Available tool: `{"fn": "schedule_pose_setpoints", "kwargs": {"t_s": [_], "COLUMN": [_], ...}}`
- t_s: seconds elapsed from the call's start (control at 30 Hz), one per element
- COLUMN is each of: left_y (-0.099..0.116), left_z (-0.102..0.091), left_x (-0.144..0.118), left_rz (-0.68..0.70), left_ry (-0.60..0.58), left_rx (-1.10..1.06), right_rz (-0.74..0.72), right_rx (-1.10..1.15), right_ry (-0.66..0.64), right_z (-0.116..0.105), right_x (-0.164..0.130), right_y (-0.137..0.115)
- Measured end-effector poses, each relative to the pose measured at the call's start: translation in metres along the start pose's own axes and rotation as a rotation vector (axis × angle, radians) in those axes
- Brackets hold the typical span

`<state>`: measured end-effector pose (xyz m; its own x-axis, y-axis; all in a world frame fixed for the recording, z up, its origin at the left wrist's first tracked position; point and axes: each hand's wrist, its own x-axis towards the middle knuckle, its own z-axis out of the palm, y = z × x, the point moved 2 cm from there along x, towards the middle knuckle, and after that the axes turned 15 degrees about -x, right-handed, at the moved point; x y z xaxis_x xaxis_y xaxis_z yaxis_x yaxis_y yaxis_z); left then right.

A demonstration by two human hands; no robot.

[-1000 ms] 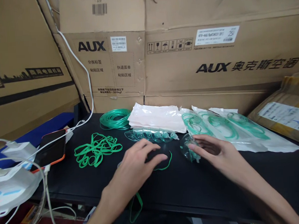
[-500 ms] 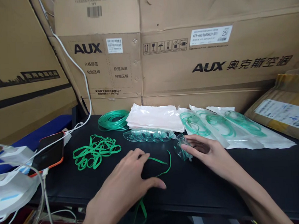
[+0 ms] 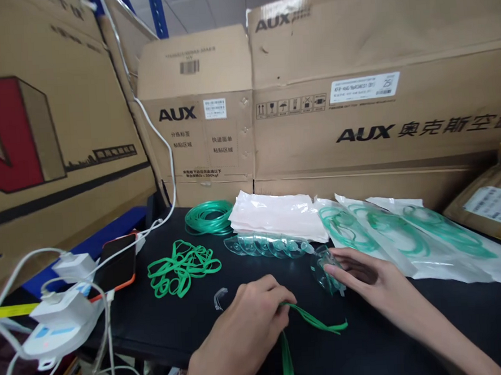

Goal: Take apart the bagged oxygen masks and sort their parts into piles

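Observation:
My left hand (image 3: 258, 314) is closed around a green elastic strap (image 3: 315, 317). One part of the strap sticks out to the right over the table, and another part hangs down below the hand. My right hand (image 3: 361, 271) grips a clear green oxygen mask (image 3: 325, 273) at the table top, thumb and fingers on its right side. Behind it lies a row of nested clear masks (image 3: 262, 245). To the left is a tangled heap of green straps (image 3: 182, 268). A few thin clear strips (image 3: 219, 298) lie beside my left hand.
At the back are a coil of green tubing (image 3: 207, 218), a stack of white pouches (image 3: 277, 215) and bagged tubing sets (image 3: 389, 230). A phone (image 3: 117, 262), a power strip (image 3: 64, 329) and white cables are at the left. Cardboard boxes (image 3: 335, 120) wall the table.
My left hand has gone from spread fingers to closed on the green strap. My right hand still holds the mask. The camera view has tilted up and turned left.

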<state>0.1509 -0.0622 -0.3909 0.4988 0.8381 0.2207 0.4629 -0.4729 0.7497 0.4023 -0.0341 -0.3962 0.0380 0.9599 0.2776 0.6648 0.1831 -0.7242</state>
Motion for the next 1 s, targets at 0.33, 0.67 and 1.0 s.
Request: {"fn": "schedule_pose_setpoints", "kwargs": {"t_s": [0.33,0.67,1.0], "left_y": [-0.025,-0.061,0.008], "left_z": [-0.133,-0.125,0.000], "left_x": [-0.016,-0.036,0.021], "left_rz": [0.035,-0.144,-0.102], "left_ry": [0.591,0.592,0.129], "left_rx": [0.062,0.290,-0.641], "right_rz": [-0.021,-0.118,-0.340], "right_rx": [-0.019,-0.138,-0.108], "right_ry": [0.005,-0.065,-0.036], "right_z": [-0.001,0.009,0.033], "right_x": [0.002,-0.012,-0.031], "right_y": [-0.007,-0.022,-0.061]}}
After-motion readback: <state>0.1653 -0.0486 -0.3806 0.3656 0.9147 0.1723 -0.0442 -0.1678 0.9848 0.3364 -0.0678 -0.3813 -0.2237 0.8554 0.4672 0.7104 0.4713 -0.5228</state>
